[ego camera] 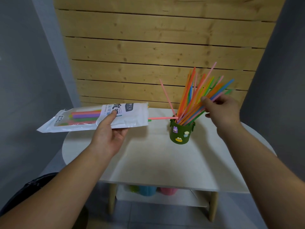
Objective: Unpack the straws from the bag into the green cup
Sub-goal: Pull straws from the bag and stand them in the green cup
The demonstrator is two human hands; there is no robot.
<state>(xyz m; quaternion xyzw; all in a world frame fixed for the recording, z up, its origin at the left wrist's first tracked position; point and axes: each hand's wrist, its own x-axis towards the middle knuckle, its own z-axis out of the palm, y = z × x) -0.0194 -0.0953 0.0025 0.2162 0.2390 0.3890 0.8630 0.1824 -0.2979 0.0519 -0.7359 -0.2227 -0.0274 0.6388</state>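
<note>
My left hand (110,134) grips a white and clear plastic straw bag (92,119), held level above the table's left side with its open mouth facing right. Several coloured straws still show inside it, and one pink straw (162,118) pokes out of the mouth toward the cup. The green cup (180,132), decorated with small cartoon figures, stands on the white table (156,162). A fan of colourful straws (200,95) stands in the cup, leaning right. My right hand (221,109) holds this bunch, thumb on top of the straws.
A wooden slat wall (156,47) rises right behind the table. Under the tabletop a lower shelf holds green, blue and pink cups (148,190). Grey walls stand on both sides, and a dark object (33,187) lies at the lower left.
</note>
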